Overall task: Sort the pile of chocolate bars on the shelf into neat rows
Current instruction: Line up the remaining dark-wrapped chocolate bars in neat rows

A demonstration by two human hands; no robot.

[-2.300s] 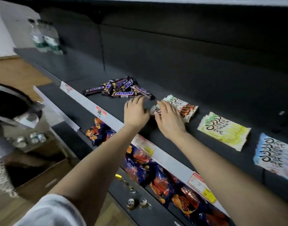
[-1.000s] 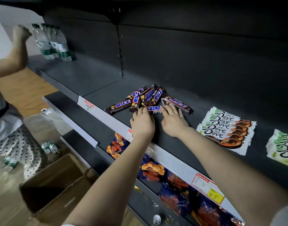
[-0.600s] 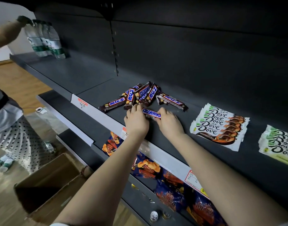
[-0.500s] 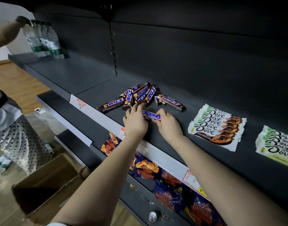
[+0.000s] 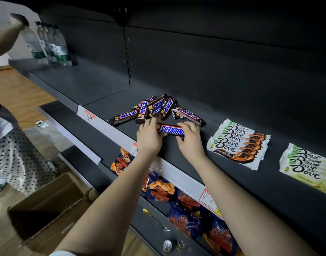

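Observation:
A loose pile of several brown Snickers bars (image 5: 154, 108) lies on the dark shelf (image 5: 204, 167). One Snickers bar (image 5: 172, 130) is held just in front of the pile, label up, between both hands. My left hand (image 5: 149, 139) pinches its left end and my right hand (image 5: 190, 140) pinches its right end. A single bar (image 5: 122, 116) sticks out to the left of the pile and another bar (image 5: 189, 115) lies to its right.
A fanned row of Dove bars (image 5: 239, 144) lies right of my hands, with green Dove bars (image 5: 308, 165) farther right. Water bottles (image 5: 51, 46) stand far left, where another person's arm (image 5: 7, 37) reaches. Snack bags (image 5: 180, 198) fill the lower shelf; a cardboard box (image 5: 46, 206) sits below.
Both hands moved from the Dove bars to the Snickers pile, took hold of one bar by its ends and drew it toward the shelf's front edge.

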